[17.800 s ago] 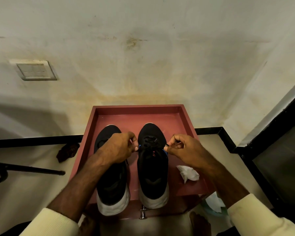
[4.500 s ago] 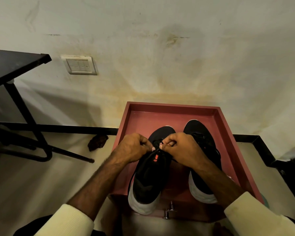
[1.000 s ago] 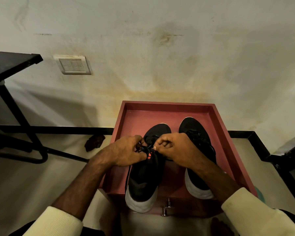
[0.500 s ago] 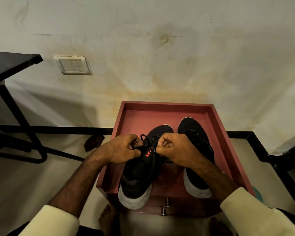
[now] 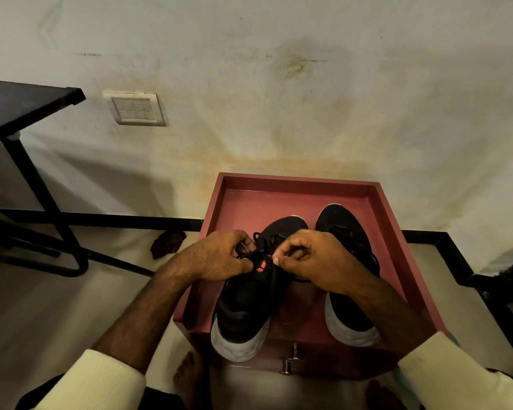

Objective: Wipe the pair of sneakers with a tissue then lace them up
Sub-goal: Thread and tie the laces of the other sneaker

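Note:
Two black sneakers with white soles lie on a red box top (image 5: 279, 199), toes toward the wall. The left sneaker (image 5: 245, 309) is angled, its heel hanging over the front edge, an orange logo on its tongue. My left hand (image 5: 216, 257) and my right hand (image 5: 314, 261) meet over its tongue, each pinching a black lace (image 5: 259, 239). The right sneaker (image 5: 345, 232) lies straight, partly hidden by my right forearm. No tissue is in sight.
A dark metal table frame (image 5: 27, 161) stands at the left. A small dark object (image 5: 168, 242) lies on the floor by the wall. A wall switch plate (image 5: 137, 109) is above it. My bare feet (image 5: 190, 371) are below the box, near its metal handle (image 5: 290, 361).
Over the last second the left sneaker has swung its heel leftward and slid toward me. Both hands stay at its laces, now close together above the tongue.

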